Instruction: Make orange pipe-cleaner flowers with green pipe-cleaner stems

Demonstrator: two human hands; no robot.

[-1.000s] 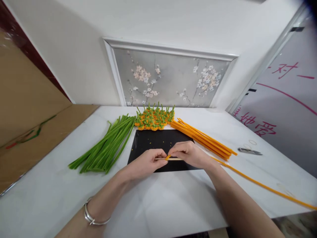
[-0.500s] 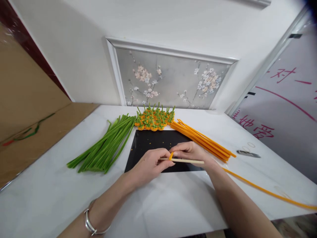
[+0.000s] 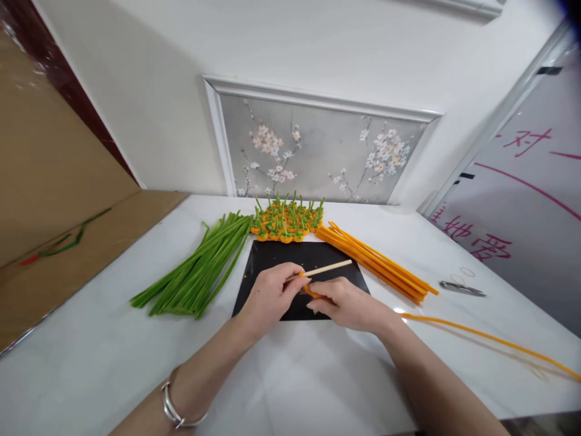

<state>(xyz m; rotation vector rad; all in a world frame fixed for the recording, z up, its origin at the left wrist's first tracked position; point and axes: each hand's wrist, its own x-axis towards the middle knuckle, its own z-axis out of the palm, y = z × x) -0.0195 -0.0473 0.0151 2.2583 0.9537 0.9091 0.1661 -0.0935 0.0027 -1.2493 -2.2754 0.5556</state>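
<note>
Above a black mat [image 3: 258,257], my left hand [image 3: 272,297] pinches a pale wooden stick [image 3: 331,267] that points right and slightly upward. A bit of orange fuzzy stem [image 3: 311,292] is wound on the stick at my left fingertips and runs to my right hand. Just below the stick, my right hand [image 3: 347,303] is closed on this orange stem. The stem's long free part [image 3: 476,331] comes out beyond my right wrist and stretches over the white table [image 3: 181,357] to the right edge.
Green stems [image 3: 195,272] lie in a pile at the left. Orange flower heads with green stalks [image 3: 288,221] stand behind the mat. An orange stem bundle [image 3: 376,263] lies right of the mat, with small scissors [image 3: 463,289] and thin rings [image 3: 466,272] farther right. Cardboard [image 3: 91,230] borders the left.
My right hand has moved down below the stick, drawing the orange stem with it. The stick's right end has swung upward. The whole view has shifted slightly.
</note>
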